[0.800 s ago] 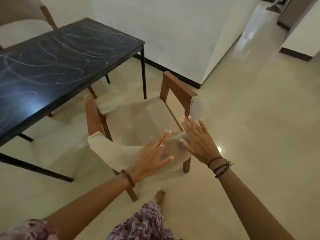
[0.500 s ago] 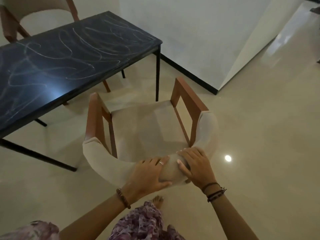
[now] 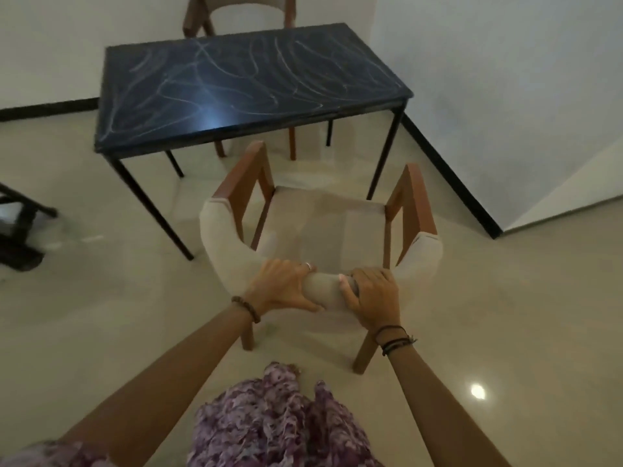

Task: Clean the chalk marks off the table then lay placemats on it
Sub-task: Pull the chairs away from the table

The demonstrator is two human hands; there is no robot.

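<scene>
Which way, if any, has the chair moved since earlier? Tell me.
Yes: the chair slid leftward along the table; the corner leg, earlier between its armrests, now stands by the right one.

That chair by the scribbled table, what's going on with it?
A person grips the padded cream backrest of a brown wooden armchair with both hands, left hand and right hand side by side on its top. The chair faces a dark rectangular table covered in white chalk scribbles. None of the marks looks wiped, and no placemats show. A second wooden chair stands at the table's far side.
</scene>
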